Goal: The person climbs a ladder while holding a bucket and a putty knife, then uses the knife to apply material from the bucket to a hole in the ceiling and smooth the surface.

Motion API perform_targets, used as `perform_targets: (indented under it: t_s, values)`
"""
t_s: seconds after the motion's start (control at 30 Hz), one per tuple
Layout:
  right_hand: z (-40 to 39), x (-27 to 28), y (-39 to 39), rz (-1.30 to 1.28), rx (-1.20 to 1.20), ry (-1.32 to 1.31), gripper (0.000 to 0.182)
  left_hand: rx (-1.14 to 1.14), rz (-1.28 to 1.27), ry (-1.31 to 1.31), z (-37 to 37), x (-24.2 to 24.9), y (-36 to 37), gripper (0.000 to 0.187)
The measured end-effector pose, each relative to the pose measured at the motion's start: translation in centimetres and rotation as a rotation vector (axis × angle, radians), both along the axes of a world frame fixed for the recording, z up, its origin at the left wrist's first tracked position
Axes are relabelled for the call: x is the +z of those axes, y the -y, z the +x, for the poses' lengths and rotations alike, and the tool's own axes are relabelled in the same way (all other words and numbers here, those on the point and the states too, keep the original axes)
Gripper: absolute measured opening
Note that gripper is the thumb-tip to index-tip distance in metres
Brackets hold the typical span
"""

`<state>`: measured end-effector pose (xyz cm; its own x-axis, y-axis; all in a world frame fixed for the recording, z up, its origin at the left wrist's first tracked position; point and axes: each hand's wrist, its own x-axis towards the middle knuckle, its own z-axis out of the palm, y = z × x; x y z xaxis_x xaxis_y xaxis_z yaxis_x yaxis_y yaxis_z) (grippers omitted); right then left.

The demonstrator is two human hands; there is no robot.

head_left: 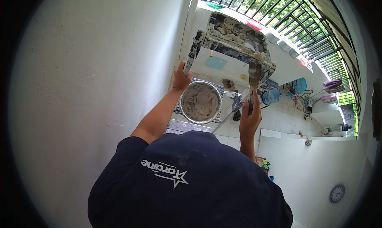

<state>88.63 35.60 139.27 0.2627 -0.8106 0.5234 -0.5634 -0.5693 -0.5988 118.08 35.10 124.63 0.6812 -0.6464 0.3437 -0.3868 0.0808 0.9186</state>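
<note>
My left hand [182, 77] is closed around a plaster-smeared bar [193, 51] beside the left end of a dark, crusted ladder top [234, 33]. In my right hand [250, 118] is a putty knife [254, 75], its blade pointing away from me and overlapping the right part of the ladder top in view. Between my forearms, nearer the left one, a round bucket [201, 102] holds greyish-beige paste. It stands on a lower step, which it partly hides.
A white wall [99, 69] rises at the left. Beyond the ladder are black window bars [314, 33] and pots [283, 44] on a ledge. Below at the right lie a blue water bottle [271, 96], shoes [228, 84] and hoses. A clock [337, 193] hangs at lower right.
</note>
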Motion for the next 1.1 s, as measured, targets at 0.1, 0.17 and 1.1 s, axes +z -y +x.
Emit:
perform_targets:
  t_s: [0.1, 0.17, 1.1]
  values:
    - [-0.6, 2.0, -1.3, 0.087, -0.05, 0.127, 0.046, 0.016, -0.058, 0.04, 0.0, -0.1, 0.1, 0.025]
    - [-0.5, 5.5, -1.8, 0.173, -0.127, 0.145, 0.045, 0.017, -0.051, 0.034, 0.0, 0.0, 0.2, 0.025]
    - [-0.1, 18.7, 2.8, 0.23, -0.106, -0.541, 0.04, 0.005, -0.02, 0.014, 0.1, -0.3, 0.1, 0.028]
